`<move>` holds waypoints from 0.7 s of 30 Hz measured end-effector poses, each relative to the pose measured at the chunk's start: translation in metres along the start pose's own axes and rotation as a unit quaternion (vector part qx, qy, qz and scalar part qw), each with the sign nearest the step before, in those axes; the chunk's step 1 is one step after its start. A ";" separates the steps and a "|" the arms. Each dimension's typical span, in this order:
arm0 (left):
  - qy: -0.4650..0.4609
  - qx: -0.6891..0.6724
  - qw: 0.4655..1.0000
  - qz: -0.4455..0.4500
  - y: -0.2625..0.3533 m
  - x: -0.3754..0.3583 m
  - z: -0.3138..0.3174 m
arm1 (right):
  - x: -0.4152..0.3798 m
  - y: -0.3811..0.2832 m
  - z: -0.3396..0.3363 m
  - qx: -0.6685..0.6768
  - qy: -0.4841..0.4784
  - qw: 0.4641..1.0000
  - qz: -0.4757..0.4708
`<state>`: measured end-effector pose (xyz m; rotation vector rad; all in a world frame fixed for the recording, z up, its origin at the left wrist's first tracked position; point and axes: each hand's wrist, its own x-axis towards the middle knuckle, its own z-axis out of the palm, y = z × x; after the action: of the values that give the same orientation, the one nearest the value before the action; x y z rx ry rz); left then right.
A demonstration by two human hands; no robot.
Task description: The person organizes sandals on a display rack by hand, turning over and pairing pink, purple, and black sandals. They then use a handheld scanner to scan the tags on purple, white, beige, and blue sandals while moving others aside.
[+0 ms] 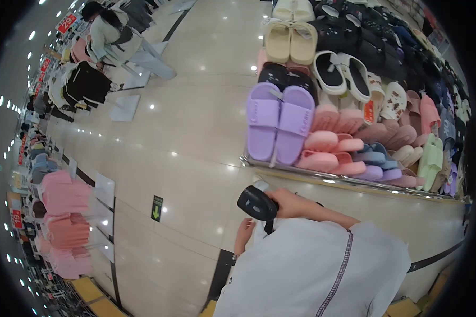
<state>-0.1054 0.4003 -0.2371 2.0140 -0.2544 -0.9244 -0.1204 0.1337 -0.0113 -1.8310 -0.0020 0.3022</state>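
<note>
My right hand (288, 203) is closed round a black handheld barcode scanner (257, 203), its rounded head pointing left over the floor. The grip is mostly hidden by my fingers. Below and left of it, my left hand (245, 231) is beside my white shirt (301, 267), with a band on the wrist; its fingers are too small and partly covered to read. Past the scanner stands a display of slippers, where a lilac pair (277, 124) lies at the near left corner. Coral-pink slippers (330, 153) are stacked to its right.
A metal rail (349, 185) edges the slipper display. Racks with pink clothes (66, 211) line the left, with white panels (104, 190) beside them. Another person (119, 39) bends at a rack in the upper left. A green arrow sign (157, 208) is on the tiled floor.
</note>
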 end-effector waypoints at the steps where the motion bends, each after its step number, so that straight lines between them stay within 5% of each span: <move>1: 0.001 0.009 1.000 0.003 -0.002 0.016 -0.008 | 0.019 0.004 0.003 0.004 0.006 1.000 -0.006; 4: -0.003 -0.082 0.997 0.012 -0.008 0.037 -0.053 | 0.071 0.005 0.011 0.048 0.035 0.995 -0.077; 8: 0.023 -0.124 0.967 -0.220 -0.070 0.039 -0.122 | 0.126 -0.017 -0.003 0.056 0.047 0.997 -0.039; 11: 0.027 -0.135 0.950 -0.280 -0.142 0.071 -0.154 | 0.142 -0.008 -0.004 0.085 0.092 0.992 -0.027; 16: -0.202 -0.355 0.887 -0.215 -0.105 0.206 -0.211 | 0.164 0.002 0.005 0.070 0.143 0.985 0.061; 21: -0.426 -0.519 0.712 -0.204 -0.108 0.327 -0.289 | 0.231 0.005 0.026 0.117 0.249 0.960 0.055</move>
<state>0.3068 0.4873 -0.3933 0.4875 0.2268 -1.7375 0.0968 0.1936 -0.0703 -1.6297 0.4687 -0.0863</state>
